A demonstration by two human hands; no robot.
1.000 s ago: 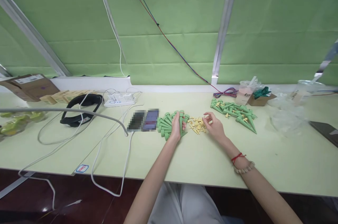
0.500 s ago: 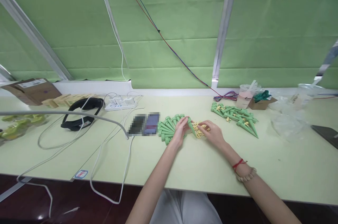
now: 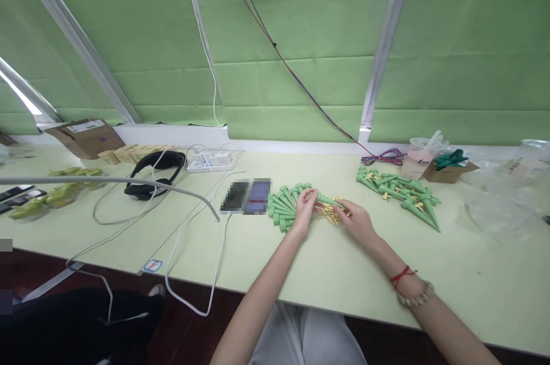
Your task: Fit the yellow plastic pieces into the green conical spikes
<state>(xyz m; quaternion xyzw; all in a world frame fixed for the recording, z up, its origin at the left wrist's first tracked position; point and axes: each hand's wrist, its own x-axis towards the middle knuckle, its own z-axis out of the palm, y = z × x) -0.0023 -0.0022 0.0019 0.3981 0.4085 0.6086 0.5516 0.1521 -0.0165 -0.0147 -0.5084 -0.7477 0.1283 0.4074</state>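
My left hand (image 3: pixel 304 211) grips the wide end of a green cone spike (image 3: pixel 330 200) that lies almost level, tip pointing right. My right hand (image 3: pixel 358 220) is closed at the spike's tip side, over a small heap of yellow plastic bits (image 3: pixel 330 215); it seems to pinch one of them, though the piece is too small to make out. Left of my left hand lies a pile of plain green spikes (image 3: pixel 283 206). A second pile of green spikes with yellow pieces on them (image 3: pixel 399 193) lies further right.
Two phones (image 3: pixel 247 196) lie left of the spikes, with white cables, a power strip (image 3: pixel 210 162) and black headphones (image 3: pixel 154 173). Cardboard boxes (image 3: pixel 86 136) stand at the back left. A cup (image 3: pixel 416 159), small box and clear bags (image 3: pixel 498 204) sit at the right.
My left hand lifted one spike from the pile and turned it from upright to level. My right hand came in from the yellow heap to meet it. The view swung left.
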